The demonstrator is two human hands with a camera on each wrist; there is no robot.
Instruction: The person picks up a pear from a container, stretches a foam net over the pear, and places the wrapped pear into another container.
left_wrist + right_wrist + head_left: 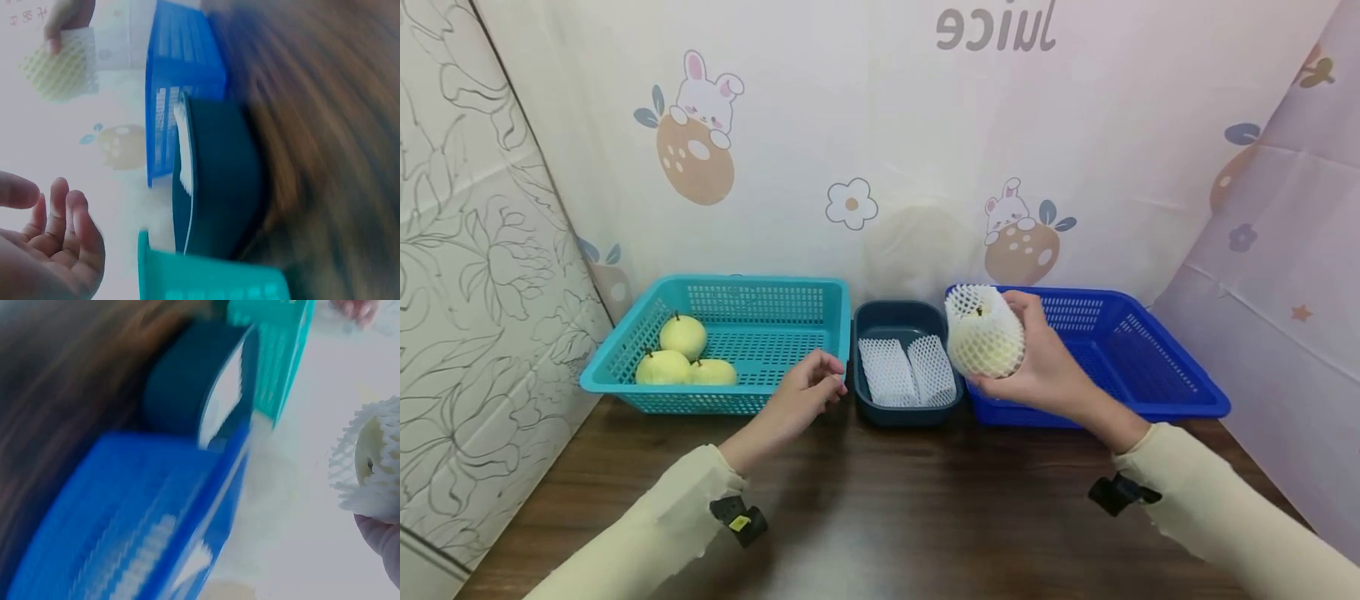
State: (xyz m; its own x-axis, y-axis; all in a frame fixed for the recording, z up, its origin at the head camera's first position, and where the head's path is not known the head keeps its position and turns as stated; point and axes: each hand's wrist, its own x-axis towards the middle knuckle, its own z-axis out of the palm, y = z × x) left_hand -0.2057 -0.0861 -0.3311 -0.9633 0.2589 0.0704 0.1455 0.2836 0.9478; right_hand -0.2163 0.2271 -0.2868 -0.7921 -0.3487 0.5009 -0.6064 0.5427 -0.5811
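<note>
My right hand [1041,358] grips a pale yellow-green pear [992,342] in a white foam net sleeve [967,302], held up over the left part of the blue basket [1180,410]. The pear's stem shows through the sleeve's open end; in the right wrist view the netted pear [370,453] is at the right edge. Loosely bent, my left hand [801,398] hovers by the front right corner of the teal basket [842,308] and holds nothing. In the left wrist view the left hand's fingers [59,219] are apart from everything.
Several bare pears [683,336] lie in the left part of the teal basket. Between the baskets stands a dark bin [906,417] with two stacks of flat white foam nets [889,372]. All sit on a brown wooden table [925,508] against a printed curtain [917,125].
</note>
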